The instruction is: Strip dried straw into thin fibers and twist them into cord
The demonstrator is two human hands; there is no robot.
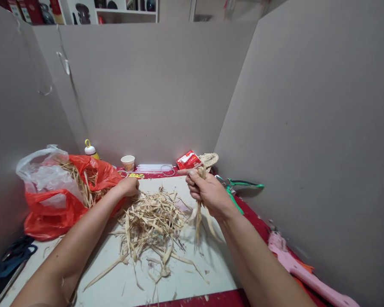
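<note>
Nearest you, one pink tool (284, 254) lies along the right of the bench (252, 218). Ahead, on one white board (214, 273), is one pile of dried strips (153, 213), too tangled to count. Expect them light, dry and fairly stiff, likely to split if bent hard; take several together near one end. Your right grip (209, 190) is closed around one bunch of strips (198, 219), loose ends hanging. Your left grip (129, 187) is curled beside the red bag (48, 221); I cannot tell what, if anything, it holds. Farther back are one paper cup (128, 163), one bottle (90, 150) and one red packet (188, 159).
</note>
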